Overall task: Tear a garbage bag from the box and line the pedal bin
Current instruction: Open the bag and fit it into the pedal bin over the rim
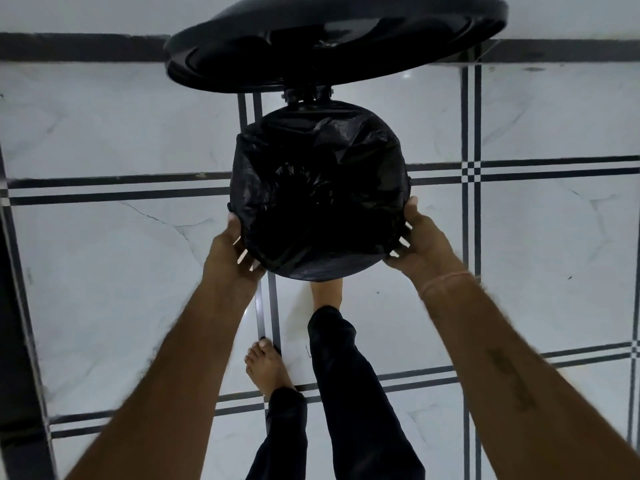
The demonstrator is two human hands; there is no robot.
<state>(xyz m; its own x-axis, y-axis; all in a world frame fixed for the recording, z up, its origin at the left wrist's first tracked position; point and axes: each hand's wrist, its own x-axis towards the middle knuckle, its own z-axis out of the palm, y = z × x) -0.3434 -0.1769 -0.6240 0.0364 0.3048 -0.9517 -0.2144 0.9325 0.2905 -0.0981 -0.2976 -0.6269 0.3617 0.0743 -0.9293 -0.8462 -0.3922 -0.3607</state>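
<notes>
A round pedal bin stands on the tiled floor below me, its black lid (332, 43) raised wide open at the top of the view. A black garbage bag (318, 188) is stretched over the bin's mouth and folded down over the rim, crumpled inward in the middle. My left hand (232, 251) grips the bag-covered rim at the near left. At the near right, my right hand (419, 240) grips the rim the same way. One bare foot (327, 294) reaches under the bin's front edge, where the pedal is hidden. The garbage bag box is out of view.
White marble-look floor tiles (121, 140) with dark double lines surround the bin. A dark skirting band (79, 46) runs along the wall behind it. My other bare foot (265, 365) stands back left of the bin. A dark vertical edge (14, 306) borders the far left.
</notes>
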